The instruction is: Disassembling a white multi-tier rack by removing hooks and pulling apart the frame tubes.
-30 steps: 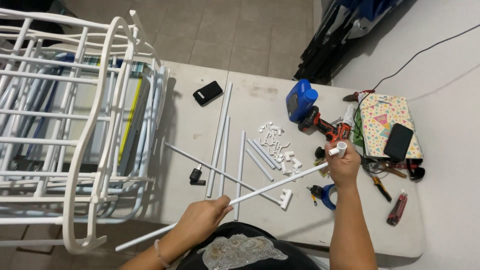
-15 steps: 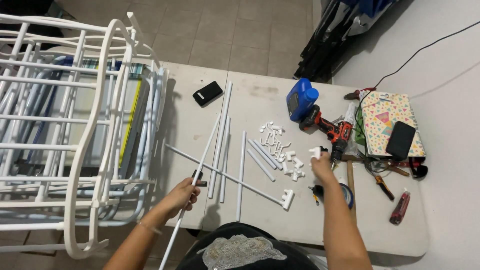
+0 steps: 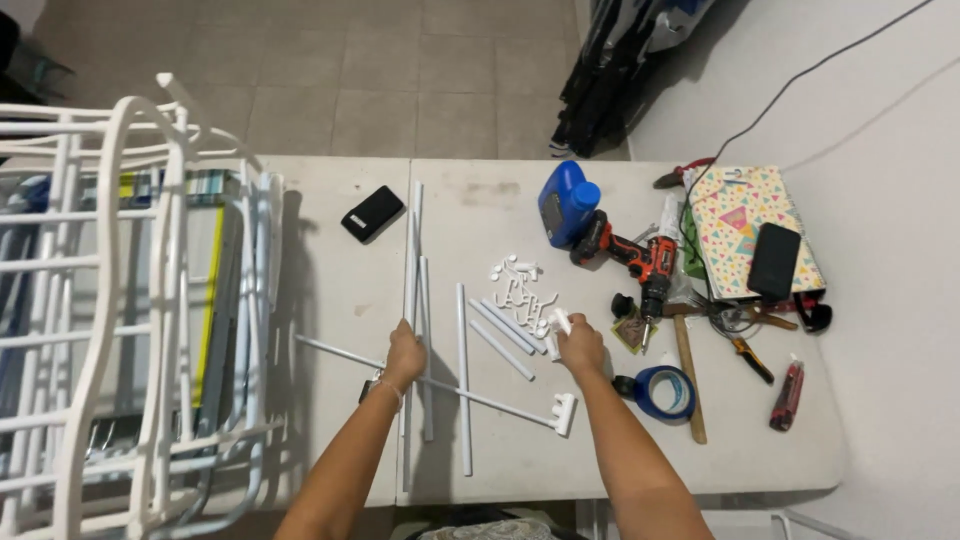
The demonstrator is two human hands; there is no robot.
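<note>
Now left hand [image 3: 405,352] fingers grasp a white tube [image 3: 411,300]; right hand [image 3: 580,345] pinches a white connector [image 3: 560,321].

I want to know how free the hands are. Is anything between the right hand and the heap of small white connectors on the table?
Nothing visible. The right hand holds one small white piece at the edge of the heap of connectors. The left hand rests on a long white tube.

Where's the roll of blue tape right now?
In the head view, the roll of blue tape lies flat on the table, just right of the right hand and left of the wooden hammer handle.
</note>
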